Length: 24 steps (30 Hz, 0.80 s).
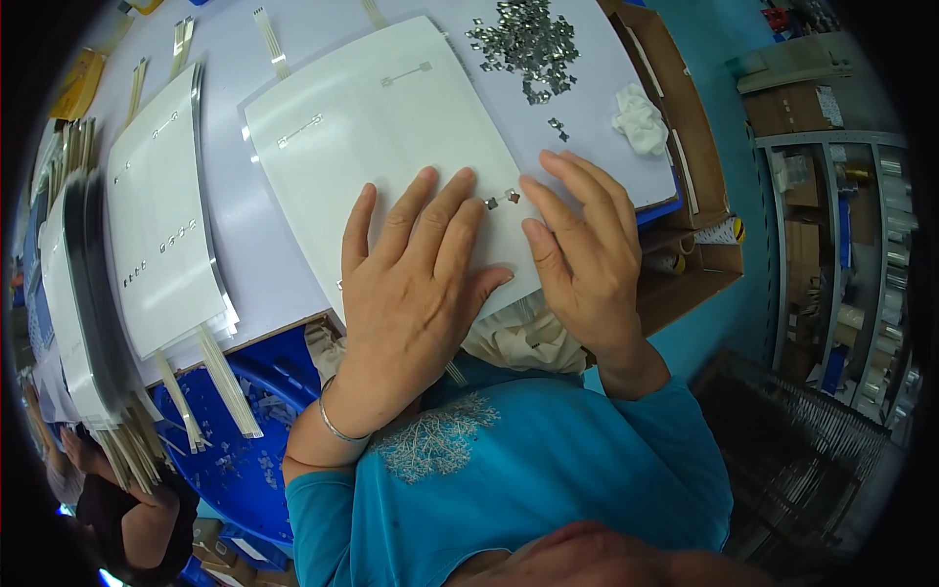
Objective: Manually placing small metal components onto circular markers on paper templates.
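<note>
A white flexible sheet lies on the table in front of me, with pale strips sticking out beyond its edge. My left hand rests flat on it, fingers spread, with nothing in its grasp. Two small shiny metal pieces sit on the sheet just right of the left fingertips. Beside them is my right hand, its fingers apart and curved, the index fingertip close to the pieces. Whether that fingertip touches them I cannot tell. Small marks in connected pairs show farther up the sheet.
A heap of small metal pieces lies at the far right, near a crumpled white wad. At left are another sheet and a stack of sheets. A blue tub stands below the table's edge; cardboard boxing borders the right.
</note>
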{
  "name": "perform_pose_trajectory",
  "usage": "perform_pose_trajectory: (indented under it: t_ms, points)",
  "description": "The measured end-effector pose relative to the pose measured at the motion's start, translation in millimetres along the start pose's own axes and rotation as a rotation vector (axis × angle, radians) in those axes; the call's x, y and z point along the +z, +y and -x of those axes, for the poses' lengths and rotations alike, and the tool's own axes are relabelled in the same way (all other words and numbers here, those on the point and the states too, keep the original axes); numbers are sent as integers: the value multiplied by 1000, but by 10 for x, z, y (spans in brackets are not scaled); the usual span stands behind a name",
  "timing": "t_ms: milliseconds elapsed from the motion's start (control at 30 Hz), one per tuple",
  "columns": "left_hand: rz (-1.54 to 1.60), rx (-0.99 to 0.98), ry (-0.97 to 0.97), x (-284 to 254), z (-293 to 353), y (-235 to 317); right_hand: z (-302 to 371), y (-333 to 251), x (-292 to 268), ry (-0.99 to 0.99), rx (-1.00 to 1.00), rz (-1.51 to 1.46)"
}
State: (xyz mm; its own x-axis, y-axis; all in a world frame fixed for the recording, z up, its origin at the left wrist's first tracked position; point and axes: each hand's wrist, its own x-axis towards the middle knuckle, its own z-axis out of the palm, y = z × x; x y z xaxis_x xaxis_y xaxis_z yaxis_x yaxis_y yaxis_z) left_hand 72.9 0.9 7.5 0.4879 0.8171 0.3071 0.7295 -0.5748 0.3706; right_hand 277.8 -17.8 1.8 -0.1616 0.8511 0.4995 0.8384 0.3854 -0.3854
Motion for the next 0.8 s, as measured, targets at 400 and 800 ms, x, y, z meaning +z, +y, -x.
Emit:
perform_pose_trajectory:
  t_ms: [400,800]
  points:
    - [17,18,11,21,-1,-15,-16,133,-92,-60,-129,119]
    - [25,13,0,14,1,-22,-64,364,-124,-69,-173,8]
